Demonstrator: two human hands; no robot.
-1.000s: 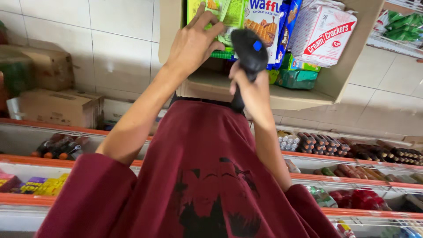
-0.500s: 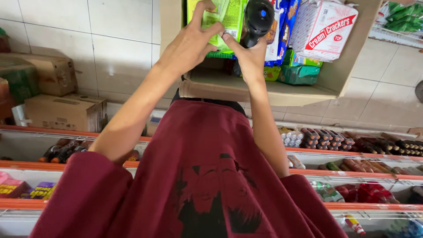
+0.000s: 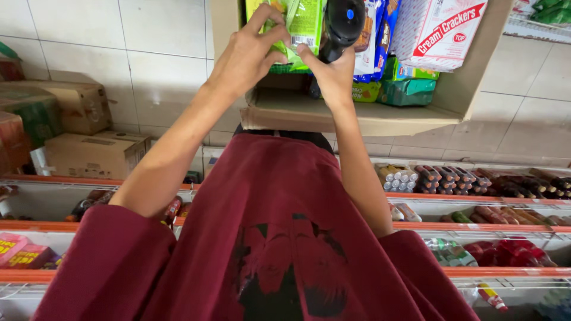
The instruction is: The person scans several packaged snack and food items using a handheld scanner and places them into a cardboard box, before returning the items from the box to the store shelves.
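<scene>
My left hand (image 3: 247,50) grips a green snack packet (image 3: 300,24) that stands in an open cardboard box (image 3: 309,113) in front of me. My right hand (image 3: 330,74) holds a black handheld scanner (image 3: 342,24) with a blue button, its head raised right beside the green packet. The thumb of my right hand touches the packet's lower edge. More packets fill the box: a blue wafer pack (image 3: 375,35), a white and red cracker pack (image 3: 437,30) and small green packs (image 3: 407,89) lower down.
Orange-edged wire shelves (image 3: 476,229) below hold rows of small snack tubes and packets. Brown cardboard boxes (image 3: 89,154) sit on the white tiled floor at the left. My dark red shirt (image 3: 279,238) fills the lower middle.
My right hand has lifted the scanner from in front of the box up to beside the green packet. My left hand has stayed on the packet. The view has tilted slightly.
</scene>
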